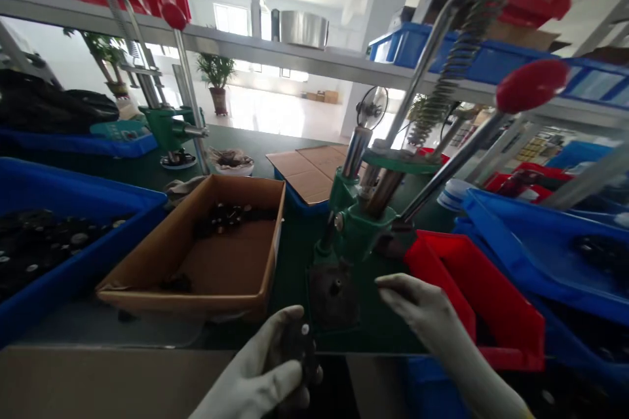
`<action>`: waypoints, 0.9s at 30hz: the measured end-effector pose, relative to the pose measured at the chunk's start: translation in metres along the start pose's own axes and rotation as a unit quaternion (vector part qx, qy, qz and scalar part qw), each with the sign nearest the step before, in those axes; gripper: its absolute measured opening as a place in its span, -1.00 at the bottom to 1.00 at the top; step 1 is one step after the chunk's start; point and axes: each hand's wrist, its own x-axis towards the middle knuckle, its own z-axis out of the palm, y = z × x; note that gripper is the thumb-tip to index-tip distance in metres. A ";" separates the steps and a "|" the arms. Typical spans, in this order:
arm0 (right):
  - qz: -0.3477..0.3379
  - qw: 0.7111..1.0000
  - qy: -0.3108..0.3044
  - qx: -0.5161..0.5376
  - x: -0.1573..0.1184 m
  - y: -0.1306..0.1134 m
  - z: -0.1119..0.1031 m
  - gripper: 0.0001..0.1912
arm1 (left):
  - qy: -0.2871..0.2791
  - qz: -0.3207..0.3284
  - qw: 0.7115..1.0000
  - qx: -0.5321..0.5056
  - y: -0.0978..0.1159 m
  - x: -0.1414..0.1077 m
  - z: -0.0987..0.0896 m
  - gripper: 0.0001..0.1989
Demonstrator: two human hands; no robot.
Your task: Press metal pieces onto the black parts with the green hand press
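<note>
A dark studded part (299, 348) is sitting at bottom centre, clamped in the curled fingers of the left hand (250, 366). The right hand (422, 308) is hovering empty, fingers together, just beside the round base of a green hand press (356, 222). A cardboard tray (177, 303) of dark parts is sitting left of the press, a red bin (442, 262) right, and a blue tray (98, 262) far left.
</note>
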 end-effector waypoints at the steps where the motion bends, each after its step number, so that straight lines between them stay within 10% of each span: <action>1: -0.018 1.000 -0.020 0.006 0.006 -0.002 0.015 -0.77 | -0.002 0.004 1.000 0.010 -0.007 0.007 0.002 -0.32; 7: -0.156 0.984 -0.009 -0.081 0.023 -0.005 0.073 -0.78 | 0.016 0.034 0.997 -0.073 -0.024 0.037 0.002 -0.38; 22: -0.198 0.973 0.065 -0.103 0.003 0.011 0.071 -0.65 | 0.030 0.166 0.983 0.072 -0.006 0.066 0.023 -0.12; 27: -0.228 0.950 0.048 -0.209 -0.001 0.014 0.075 -0.62 | 0.045 0.258 0.958 0.114 0.000 0.093 0.029 -0.41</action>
